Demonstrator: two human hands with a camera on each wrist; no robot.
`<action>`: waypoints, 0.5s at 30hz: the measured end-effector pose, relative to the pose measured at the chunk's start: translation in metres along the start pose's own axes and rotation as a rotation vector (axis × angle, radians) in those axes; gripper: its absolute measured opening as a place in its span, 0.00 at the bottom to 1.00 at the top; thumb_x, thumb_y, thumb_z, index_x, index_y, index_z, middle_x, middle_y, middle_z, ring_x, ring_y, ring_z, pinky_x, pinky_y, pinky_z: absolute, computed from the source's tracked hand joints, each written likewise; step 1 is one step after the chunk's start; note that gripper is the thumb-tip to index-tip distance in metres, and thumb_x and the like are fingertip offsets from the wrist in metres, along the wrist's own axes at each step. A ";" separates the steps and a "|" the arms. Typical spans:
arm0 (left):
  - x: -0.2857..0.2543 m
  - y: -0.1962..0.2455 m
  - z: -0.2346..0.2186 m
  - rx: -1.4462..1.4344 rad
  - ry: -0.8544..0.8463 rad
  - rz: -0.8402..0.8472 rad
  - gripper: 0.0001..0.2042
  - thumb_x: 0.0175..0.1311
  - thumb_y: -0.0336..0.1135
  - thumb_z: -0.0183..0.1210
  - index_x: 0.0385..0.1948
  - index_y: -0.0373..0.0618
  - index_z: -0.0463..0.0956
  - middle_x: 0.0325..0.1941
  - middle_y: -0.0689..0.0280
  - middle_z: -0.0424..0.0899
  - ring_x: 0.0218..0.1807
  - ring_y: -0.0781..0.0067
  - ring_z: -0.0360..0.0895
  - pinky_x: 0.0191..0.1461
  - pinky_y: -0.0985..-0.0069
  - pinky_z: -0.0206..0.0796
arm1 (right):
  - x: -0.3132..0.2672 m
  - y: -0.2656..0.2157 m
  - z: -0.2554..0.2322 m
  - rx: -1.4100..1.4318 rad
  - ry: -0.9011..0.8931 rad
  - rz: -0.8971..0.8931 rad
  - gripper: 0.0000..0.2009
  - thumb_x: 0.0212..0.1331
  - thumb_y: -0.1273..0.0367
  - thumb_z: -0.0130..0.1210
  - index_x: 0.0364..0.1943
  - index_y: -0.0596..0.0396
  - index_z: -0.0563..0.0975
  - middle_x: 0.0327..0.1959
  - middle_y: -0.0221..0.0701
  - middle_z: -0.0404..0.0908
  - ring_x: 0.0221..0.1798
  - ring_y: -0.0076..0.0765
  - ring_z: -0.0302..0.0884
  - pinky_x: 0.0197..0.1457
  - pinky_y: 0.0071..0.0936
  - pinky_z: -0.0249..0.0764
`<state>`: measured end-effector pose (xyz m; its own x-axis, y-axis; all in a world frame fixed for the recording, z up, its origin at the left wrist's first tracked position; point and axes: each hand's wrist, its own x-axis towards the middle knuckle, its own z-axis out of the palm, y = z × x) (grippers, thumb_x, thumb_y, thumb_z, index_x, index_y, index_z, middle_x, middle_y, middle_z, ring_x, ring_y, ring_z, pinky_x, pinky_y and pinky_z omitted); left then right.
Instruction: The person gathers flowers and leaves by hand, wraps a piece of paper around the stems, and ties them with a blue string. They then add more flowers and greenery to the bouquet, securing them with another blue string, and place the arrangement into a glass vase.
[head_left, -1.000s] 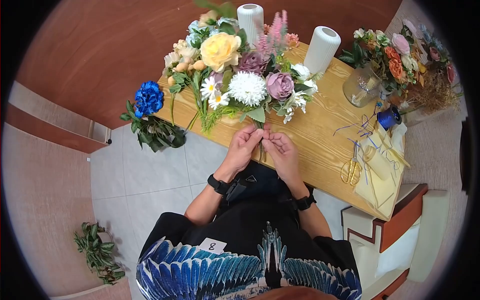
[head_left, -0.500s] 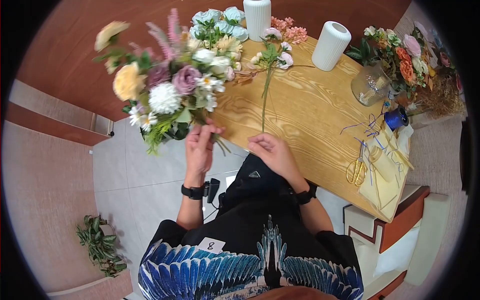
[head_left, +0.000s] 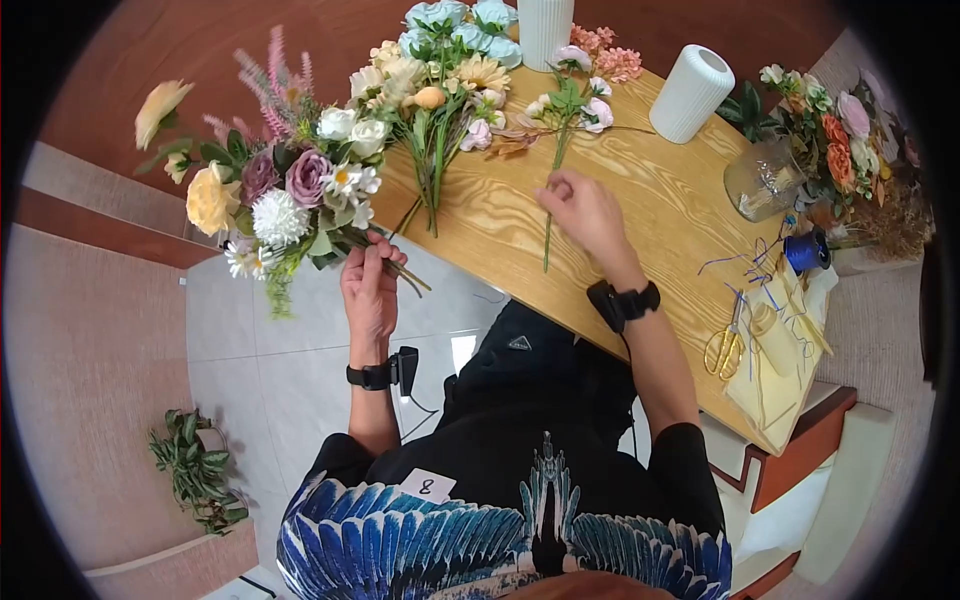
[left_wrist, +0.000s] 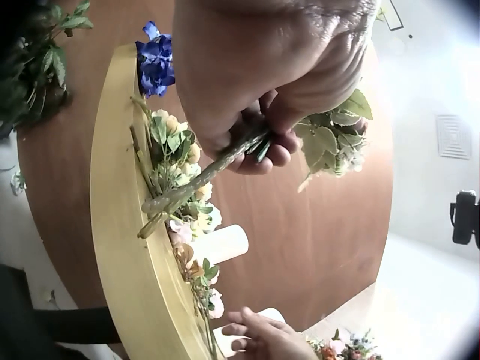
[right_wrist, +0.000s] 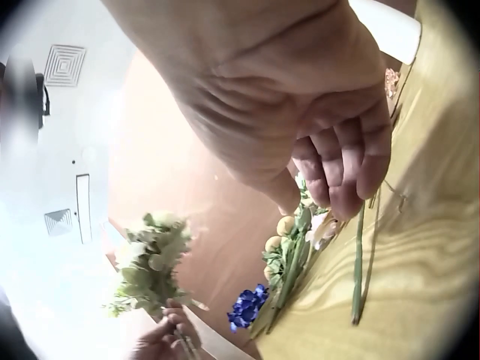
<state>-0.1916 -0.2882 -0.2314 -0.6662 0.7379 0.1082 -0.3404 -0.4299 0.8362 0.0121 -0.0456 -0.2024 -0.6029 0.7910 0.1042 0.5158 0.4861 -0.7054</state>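
Note:
My left hand [head_left: 368, 295] grips the bundled stems [head_left: 402, 272] of a mixed bouquet, held off the table's left front edge. A white pompom bloom [head_left: 281, 218], mauve roses [head_left: 309, 178] and a yellow rose [head_left: 212, 198] show in it. In the left wrist view, fingers curl round the stems [left_wrist: 187, 189]. My right hand [head_left: 590, 215] hovers at a pink-flowered stem [head_left: 547, 245] lying on the table. The right wrist view shows its fingers [right_wrist: 341, 165] loosely bent, thumb apart, above the green stem [right_wrist: 358, 277]; whether they touch it I cannot tell.
Cream flowers [head_left: 432, 160] and pale blue flowers [head_left: 440, 40] lie on the table's left part. Two white vases [head_left: 692, 92] [head_left: 545, 35] stand behind. At right are a glass jar [head_left: 762, 180], gold-handled scissors [head_left: 724, 352], blue ribbon spool [head_left: 806, 251] and paper [head_left: 770, 390].
The bouquet went from the middle to the left in my left hand. My right hand let go of its stems and moved forward and right, over the pink-flowered stem.

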 end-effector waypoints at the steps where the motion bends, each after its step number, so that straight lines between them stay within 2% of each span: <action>1: 0.001 0.001 0.003 0.013 0.008 -0.004 0.10 0.73 0.34 0.53 0.50 0.43 0.70 0.40 0.71 0.72 0.43 0.76 0.70 0.53 0.74 0.65 | 0.006 0.004 0.007 0.004 -0.001 -0.003 0.16 0.54 0.60 0.62 0.38 0.58 0.79 0.28 0.43 0.82 0.33 0.49 0.81 0.35 0.39 0.74; 3: 0.002 0.003 0.004 0.025 0.018 -0.013 0.09 0.73 0.34 0.53 0.50 0.43 0.69 0.39 0.71 0.71 0.43 0.77 0.69 0.52 0.74 0.65 | 0.011 0.022 0.022 -0.255 0.084 -0.065 0.15 0.54 0.63 0.62 0.43 0.55 0.78 0.29 0.40 0.82 0.34 0.50 0.81 0.36 0.40 0.75; 4: 0.003 0.005 0.000 0.028 0.024 -0.012 0.09 0.73 0.34 0.53 0.50 0.43 0.69 0.39 0.71 0.71 0.43 0.77 0.69 0.52 0.74 0.65 | 0.012 0.030 0.026 -0.253 0.078 -0.068 0.15 0.54 0.63 0.62 0.43 0.55 0.78 0.29 0.40 0.82 0.34 0.50 0.81 0.36 0.40 0.75; 6: 0.005 0.005 -0.007 0.024 -0.003 -0.013 0.09 0.73 0.34 0.53 0.50 0.44 0.69 0.39 0.71 0.71 0.43 0.77 0.69 0.52 0.74 0.65 | 0.015 0.042 0.024 -0.082 0.089 -0.001 0.16 0.54 0.66 0.60 0.46 0.56 0.76 0.29 0.38 0.82 0.31 0.46 0.81 0.36 0.38 0.75; 7: 0.005 0.005 -0.010 0.024 0.003 -0.013 0.09 0.73 0.34 0.53 0.50 0.44 0.69 0.39 0.71 0.71 0.43 0.77 0.69 0.52 0.74 0.65 | 0.014 0.049 0.022 -0.082 0.083 -0.002 0.16 0.54 0.66 0.60 0.46 0.56 0.76 0.29 0.38 0.82 0.31 0.46 0.81 0.36 0.38 0.75; 9: 0.009 0.007 -0.016 -0.005 0.001 -0.017 0.09 0.73 0.34 0.53 0.49 0.44 0.69 0.40 0.70 0.72 0.43 0.77 0.70 0.52 0.74 0.65 | 0.007 0.053 0.017 0.244 0.260 0.054 0.14 0.55 0.71 0.59 0.45 0.57 0.76 0.26 0.34 0.80 0.27 0.33 0.79 0.34 0.30 0.74; 10: 0.009 0.006 -0.021 -0.005 0.005 -0.018 0.09 0.73 0.34 0.53 0.49 0.44 0.69 0.40 0.70 0.72 0.43 0.77 0.70 0.52 0.74 0.65 | 0.001 0.056 0.014 0.244 0.256 0.054 0.14 0.55 0.71 0.59 0.45 0.57 0.76 0.26 0.34 0.80 0.27 0.33 0.79 0.34 0.30 0.74; 12: 0.012 0.006 -0.030 -0.111 0.019 -0.002 0.09 0.73 0.34 0.53 0.49 0.42 0.70 0.39 0.69 0.74 0.42 0.76 0.72 0.52 0.71 0.67 | -0.009 0.059 0.005 0.303 0.443 0.019 0.12 0.55 0.75 0.57 0.44 0.57 0.77 0.25 0.28 0.78 0.26 0.21 0.74 0.32 0.23 0.72; 15: 0.014 0.007 -0.035 -0.102 0.043 -0.008 0.10 0.72 0.34 0.54 0.49 0.42 0.69 0.39 0.70 0.74 0.43 0.76 0.72 0.52 0.72 0.68 | -0.016 0.066 -0.008 0.254 0.500 0.029 0.10 0.56 0.76 0.57 0.42 0.57 0.77 0.26 0.26 0.78 0.24 0.18 0.69 0.30 0.20 0.69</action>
<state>-0.2266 -0.2989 -0.2432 -0.6903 0.7195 0.0767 -0.4105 -0.4766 0.7774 0.0603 -0.0231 -0.2454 -0.1969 0.9127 0.3581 0.3279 0.4055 -0.8532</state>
